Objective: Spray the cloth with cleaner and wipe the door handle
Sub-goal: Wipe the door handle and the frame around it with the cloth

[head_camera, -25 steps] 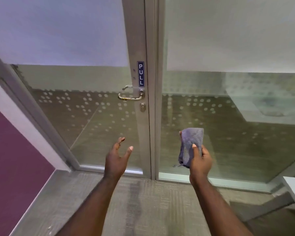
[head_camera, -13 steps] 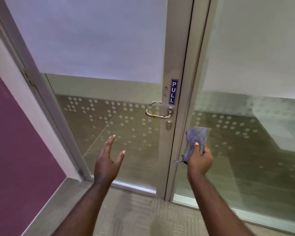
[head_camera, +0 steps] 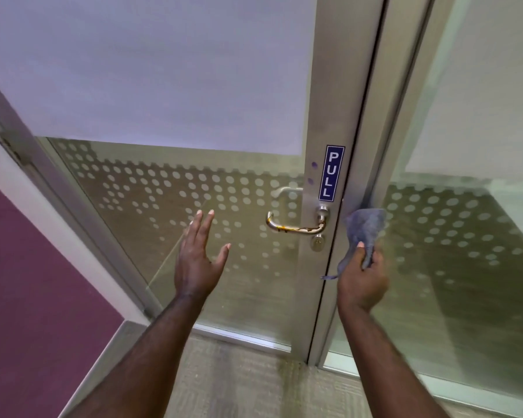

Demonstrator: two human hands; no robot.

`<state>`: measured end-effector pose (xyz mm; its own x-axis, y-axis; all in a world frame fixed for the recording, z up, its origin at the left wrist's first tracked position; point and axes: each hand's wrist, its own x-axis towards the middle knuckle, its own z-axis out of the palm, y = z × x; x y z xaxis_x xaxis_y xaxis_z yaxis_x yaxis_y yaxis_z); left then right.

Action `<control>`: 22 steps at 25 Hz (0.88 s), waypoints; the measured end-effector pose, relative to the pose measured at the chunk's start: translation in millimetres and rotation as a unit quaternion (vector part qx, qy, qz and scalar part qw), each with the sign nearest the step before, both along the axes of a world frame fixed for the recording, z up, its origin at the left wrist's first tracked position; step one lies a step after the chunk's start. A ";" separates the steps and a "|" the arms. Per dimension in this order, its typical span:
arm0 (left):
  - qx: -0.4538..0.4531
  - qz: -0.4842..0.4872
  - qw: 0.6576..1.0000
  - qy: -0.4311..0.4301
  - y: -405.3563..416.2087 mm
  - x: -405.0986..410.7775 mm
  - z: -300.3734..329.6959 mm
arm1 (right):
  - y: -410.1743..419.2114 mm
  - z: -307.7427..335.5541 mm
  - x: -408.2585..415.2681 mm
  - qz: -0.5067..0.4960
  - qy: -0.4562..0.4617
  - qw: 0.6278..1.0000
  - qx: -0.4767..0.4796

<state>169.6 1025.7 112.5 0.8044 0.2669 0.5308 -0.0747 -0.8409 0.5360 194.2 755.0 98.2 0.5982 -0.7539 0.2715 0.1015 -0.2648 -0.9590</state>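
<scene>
Glass door with frosted upper panel and dotted lower band fills the view, set in a metal frame. Door handle, a metal lever with brownish marks along its bar, sits on the door stile below a blue PULL sign and above a keyhole. Cloth, grey and bunched, is gripped in the right hand, just right of the handle and not touching it. Left hand is empty, fingers spread, near the glass left of the handle.
</scene>
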 end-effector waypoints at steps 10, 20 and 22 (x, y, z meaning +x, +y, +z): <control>0.060 -0.100 0.991 -0.063 28.4 80.6 -7.7 | 16.8 13.7 -3.4 -0.126 -0.050 0.990 0.034; 0.116 -0.096 0.984 -0.092 53.1 138.8 -30.8 | 33.6 27.3 13.6 -0.240 -0.100 0.962 0.084; 0.128 -0.106 0.980 -0.107 54.0 147.6 -33.8 | 37.0 43.5 19.7 -0.245 -0.125 0.961 0.026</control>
<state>317.2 1079.8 78.7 0.6907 -0.0573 0.7208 -0.3492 -0.8993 0.2631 214.0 792.0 141.7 0.0895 -0.9450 0.3145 0.2052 -0.2915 -0.9343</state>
